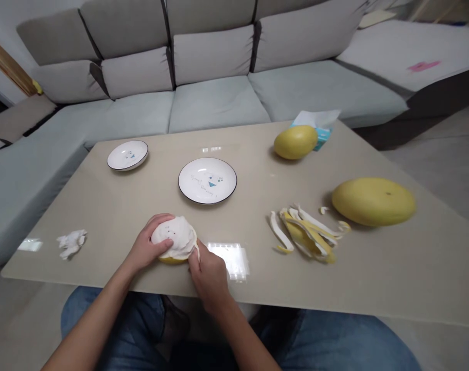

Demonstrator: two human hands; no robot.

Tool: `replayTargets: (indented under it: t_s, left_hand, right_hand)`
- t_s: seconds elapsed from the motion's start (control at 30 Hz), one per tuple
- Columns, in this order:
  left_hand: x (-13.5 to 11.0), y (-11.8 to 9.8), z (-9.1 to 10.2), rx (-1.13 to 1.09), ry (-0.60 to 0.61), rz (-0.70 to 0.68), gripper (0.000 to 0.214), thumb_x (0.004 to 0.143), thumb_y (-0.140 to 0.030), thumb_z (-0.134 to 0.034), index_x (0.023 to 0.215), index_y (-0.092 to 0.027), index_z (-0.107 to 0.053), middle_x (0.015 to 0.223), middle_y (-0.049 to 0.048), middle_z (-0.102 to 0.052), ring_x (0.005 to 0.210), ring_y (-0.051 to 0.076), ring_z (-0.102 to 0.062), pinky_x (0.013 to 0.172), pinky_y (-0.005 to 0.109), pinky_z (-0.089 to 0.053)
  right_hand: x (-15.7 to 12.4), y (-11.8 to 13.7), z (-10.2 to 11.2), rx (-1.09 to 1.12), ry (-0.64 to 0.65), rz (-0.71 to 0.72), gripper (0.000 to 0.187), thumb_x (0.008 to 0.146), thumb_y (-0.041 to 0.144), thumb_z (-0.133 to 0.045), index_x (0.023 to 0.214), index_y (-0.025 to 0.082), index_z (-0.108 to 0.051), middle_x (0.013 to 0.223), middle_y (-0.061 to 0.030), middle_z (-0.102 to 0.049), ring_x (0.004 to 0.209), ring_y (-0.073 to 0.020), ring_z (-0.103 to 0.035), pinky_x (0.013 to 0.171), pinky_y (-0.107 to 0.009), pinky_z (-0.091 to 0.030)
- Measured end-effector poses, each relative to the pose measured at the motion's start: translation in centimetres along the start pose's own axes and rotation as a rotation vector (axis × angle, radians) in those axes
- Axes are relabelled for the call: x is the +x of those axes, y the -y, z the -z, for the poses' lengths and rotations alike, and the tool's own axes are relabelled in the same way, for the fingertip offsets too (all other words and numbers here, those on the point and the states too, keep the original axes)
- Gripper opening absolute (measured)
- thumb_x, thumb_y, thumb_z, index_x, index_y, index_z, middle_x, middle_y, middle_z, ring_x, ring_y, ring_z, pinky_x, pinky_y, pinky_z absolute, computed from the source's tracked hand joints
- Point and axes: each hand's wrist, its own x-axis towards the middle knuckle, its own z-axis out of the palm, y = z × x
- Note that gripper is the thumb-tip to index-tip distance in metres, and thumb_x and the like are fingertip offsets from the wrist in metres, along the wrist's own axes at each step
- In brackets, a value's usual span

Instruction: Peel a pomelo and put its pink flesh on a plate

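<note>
A partly peeled pomelo (176, 236), with white pith on top and yellow rind below, is held low over the near side of the table. My left hand (147, 247) wraps its left side, the thumb lying across the pith. At its right edge, my right hand (210, 273) is closed on the peel, and a thin pale strip of peel (197, 251) shows beside the thumb. Those fingertips are partly hidden, so I cannot tell if they hold anything else. Yellow and white peel strips (306, 234) lie in a pile to the right.
Two whole pomelos, one large (373, 202) and one smaller (295, 142), sit on the right of the table (253, 206). Behind the smaller stands a blue tissue box (322, 138). An oval plate (207, 180), a small dish (127, 155) and crumpled tissue (72, 243) lie about.
</note>
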Motion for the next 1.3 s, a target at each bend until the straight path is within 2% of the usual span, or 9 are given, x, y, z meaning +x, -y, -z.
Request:
replayTargets:
  t_s: [0.17,0.27,0.4,0.5,0.63,0.8,0.97,1.2,1.3]
  left_hand:
    - [-0.4,-3.6,0.4,0.248,-0.024,0.025,0.045,0.089,-0.038,-0.061,0.132,-0.028,-0.057,0.139,0.0096,-0.052,0.131,0.026,-0.047,0.112,0.044,-0.036]
    - [-0.3,-4.7,0.1,0.333,0.012,-0.025,0.043,0.089,-0.038,-0.061,0.131,-0.031,-0.058,0.133,0.0067,-0.061,0.126,0.026,-0.052,0.108,0.044,-0.04]
    - [-0.1,-3.8,-0.4,0.41,-0.104,-0.043,0.023,0.092,-0.034,-0.057,0.109,-0.028,-0.07,0.116,0.0044,-0.071,0.112,0.025,-0.061,0.102,0.044,-0.045]
    - [-0.2,-3.2,-0.4,0.39,-0.119,-0.05,0.023,0.091,-0.031,-0.057,0.108,-0.027,-0.071,0.116,0.0041,-0.072,0.112,0.024,-0.062,0.101,0.042,-0.046]
    - [-0.1,-3.1,-0.1,0.351,-0.121,-0.031,0.022,0.089,-0.03,-0.058,0.107,-0.026,-0.071,0.116,0.0045,-0.072,0.111,0.024,-0.063,0.101,0.042,-0.048]
    - [0.1,-3.1,-0.3,0.289,-0.171,0.002,0.02,0.087,-0.029,-0.06,0.103,-0.025,-0.072,0.112,0.0049,-0.072,0.109,0.023,-0.064,0.1,0.041,-0.05]
    - [-0.2,-3.1,-0.6,0.271,-0.252,-0.009,0.019,0.087,-0.03,-0.059,0.1,-0.026,-0.072,0.109,0.004,-0.073,0.107,0.023,-0.065,0.098,0.042,-0.051]
    - [-0.6,-3.0,-0.5,0.309,-0.185,-0.102,0.019,0.086,-0.025,-0.06,0.102,-0.025,-0.071,0.109,0.0045,-0.073,0.107,0.023,-0.065,0.098,0.041,-0.05]
    - [-0.8,-3.0,-0.5,0.335,-0.173,-0.121,0.019,0.085,-0.024,-0.061,0.102,-0.026,-0.071,0.11,0.0042,-0.073,0.107,0.023,-0.065,0.098,0.04,-0.05]
  right_hand:
    - [-0.7,0.3,-0.1,-0.213,0.002,0.091,0.038,0.096,0.02,-0.039,0.12,0.005,-0.063,0.069,-0.0106,-0.072,0.058,-0.0205,-0.068,0.052,-0.025,-0.043]
    - [-1.4,0.9,-1.0,-0.283,-0.033,0.128,0.038,0.095,0.02,-0.039,0.122,0.003,-0.061,0.07,-0.0125,-0.073,0.056,-0.0203,-0.068,0.05,-0.025,-0.045]
    - [-1.5,2.1,-1.3,-0.21,-0.099,0.136,0.039,0.094,0.025,-0.044,0.125,0.006,-0.058,0.096,-0.0167,-0.075,0.077,-0.0231,-0.071,0.064,-0.029,-0.054]
    - [-1.2,2.7,-1.1,-0.146,-0.123,0.133,0.039,0.093,0.023,-0.042,0.125,0.007,-0.058,0.113,-0.0192,-0.07,0.096,-0.026,-0.069,0.077,-0.032,-0.056]
    - [-0.9,2.6,-1.7,-0.176,-0.12,0.156,0.04,0.094,0.02,-0.041,0.126,0.004,-0.057,0.111,-0.0208,-0.071,0.091,-0.0269,-0.071,0.072,-0.033,-0.056]
    - [-0.2,1.9,-2.7,-0.204,-0.168,0.172,0.035,0.097,0.021,-0.041,0.12,0.007,-0.063,0.101,-0.0181,-0.075,0.074,-0.0221,-0.072,0.062,-0.028,-0.052]
    - [0.6,1.5,-2.1,-0.148,-0.188,0.167,0.033,0.097,0.019,-0.039,0.107,0.009,-0.069,0.083,-0.0129,-0.075,0.068,-0.0202,-0.07,0.063,-0.027,-0.05]
    - [-0.4,1.6,-0.6,-0.058,-0.081,0.156,0.035,0.093,0.014,-0.044,0.122,0.011,-0.062,0.107,-0.0133,-0.074,0.091,-0.0222,-0.07,0.076,-0.029,-0.053]
    - [-0.5,1.5,-1.0,-0.084,-0.116,0.187,0.036,0.094,0.012,-0.04,0.121,0.008,-0.063,0.107,-0.0151,-0.074,0.09,-0.0234,-0.071,0.074,-0.03,-0.053]
